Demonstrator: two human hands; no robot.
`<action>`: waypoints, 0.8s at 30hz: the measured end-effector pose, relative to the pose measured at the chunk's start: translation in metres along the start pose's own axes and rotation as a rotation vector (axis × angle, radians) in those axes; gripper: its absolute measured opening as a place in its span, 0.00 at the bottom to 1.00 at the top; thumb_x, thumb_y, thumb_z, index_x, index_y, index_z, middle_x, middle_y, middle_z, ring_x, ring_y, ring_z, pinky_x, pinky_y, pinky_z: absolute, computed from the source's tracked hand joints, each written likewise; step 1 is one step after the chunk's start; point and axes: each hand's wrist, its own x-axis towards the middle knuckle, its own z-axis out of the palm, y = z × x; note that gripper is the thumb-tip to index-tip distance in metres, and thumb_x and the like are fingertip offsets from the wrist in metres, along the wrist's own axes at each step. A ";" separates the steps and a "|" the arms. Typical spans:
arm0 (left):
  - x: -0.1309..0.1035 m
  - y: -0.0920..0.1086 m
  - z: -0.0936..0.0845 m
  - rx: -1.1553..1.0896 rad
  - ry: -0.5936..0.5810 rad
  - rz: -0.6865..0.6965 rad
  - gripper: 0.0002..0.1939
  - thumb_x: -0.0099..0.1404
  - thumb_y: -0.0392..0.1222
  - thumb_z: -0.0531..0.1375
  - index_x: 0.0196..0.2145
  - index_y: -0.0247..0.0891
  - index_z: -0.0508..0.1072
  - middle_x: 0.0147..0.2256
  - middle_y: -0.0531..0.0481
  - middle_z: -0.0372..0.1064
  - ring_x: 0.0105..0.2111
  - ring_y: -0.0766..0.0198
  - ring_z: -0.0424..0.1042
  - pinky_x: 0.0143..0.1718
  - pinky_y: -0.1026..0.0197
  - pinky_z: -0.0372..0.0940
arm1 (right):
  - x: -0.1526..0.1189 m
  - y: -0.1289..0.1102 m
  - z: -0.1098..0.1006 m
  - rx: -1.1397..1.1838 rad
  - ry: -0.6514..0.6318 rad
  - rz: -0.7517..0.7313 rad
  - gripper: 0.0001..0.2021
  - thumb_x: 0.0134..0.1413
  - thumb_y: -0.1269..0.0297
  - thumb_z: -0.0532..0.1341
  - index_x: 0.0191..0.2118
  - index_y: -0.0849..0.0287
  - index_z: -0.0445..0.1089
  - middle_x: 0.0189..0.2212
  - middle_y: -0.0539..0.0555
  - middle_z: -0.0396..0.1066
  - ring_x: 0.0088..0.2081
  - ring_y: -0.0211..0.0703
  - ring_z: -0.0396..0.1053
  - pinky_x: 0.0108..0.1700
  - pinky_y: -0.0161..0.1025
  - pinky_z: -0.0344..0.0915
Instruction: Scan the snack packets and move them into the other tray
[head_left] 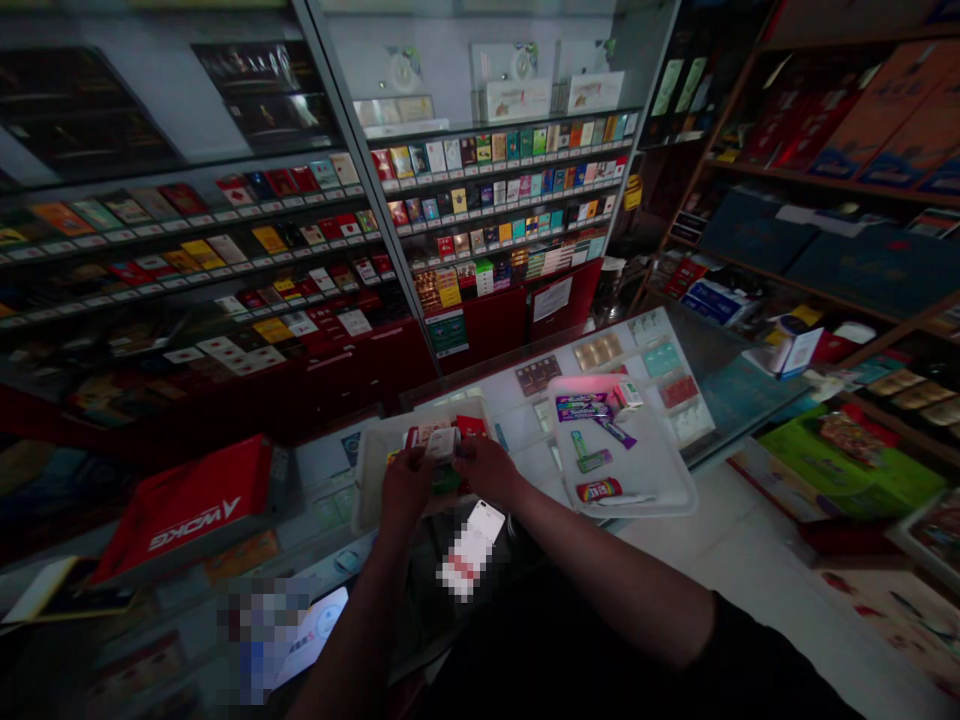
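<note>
Over a white plastic bin [367, 488] on the glass counter, my left hand [406, 488] and my right hand [487, 467] are close together. Between their fingertips is a small pale box [442, 443], gripped from both sides; its label is too blurred to read. Other small packs lie in the bin under and around my hands, among them a red pack [472, 427]. My fingers partly hide the bin's contents. Just below my right wrist, a phone with a lit white screen [480, 530] rests near the counter's front edge.
To the right, a white tray [667, 480] holds several purple and green sweet packs and a red tube [598, 489]. A red box [195, 510] and a second lit screen [315, 630] lie left. Shelves of small packs [510, 150] stand behind the counter.
</note>
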 end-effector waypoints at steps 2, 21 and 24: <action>-0.004 0.012 0.002 0.041 0.028 0.014 0.21 0.64 0.46 0.59 0.51 0.34 0.74 0.47 0.38 0.77 0.45 0.52 0.77 0.47 0.56 0.68 | -0.002 0.004 -0.009 0.029 0.016 0.002 0.06 0.54 0.67 0.60 0.33 0.58 0.76 0.34 0.51 0.76 0.36 0.40 0.69 0.39 0.34 0.59; -0.062 0.138 0.114 -0.186 -0.375 0.339 0.12 0.65 0.40 0.58 0.46 0.36 0.73 0.45 0.44 0.76 0.41 0.61 0.76 0.45 0.58 0.69 | -0.027 0.129 -0.128 0.160 0.409 0.248 0.13 0.52 0.60 0.62 0.42 0.59 0.77 0.38 0.55 0.77 0.40 0.46 0.72 0.46 0.42 0.66; -0.067 0.148 0.145 -0.111 -0.492 0.396 0.13 0.65 0.38 0.57 0.47 0.36 0.73 0.46 0.43 0.76 0.44 0.60 0.75 0.49 0.57 0.68 | -0.036 0.153 -0.144 0.118 0.419 0.278 0.11 0.52 0.61 0.61 0.39 0.59 0.77 0.35 0.54 0.77 0.38 0.44 0.72 0.42 0.39 0.65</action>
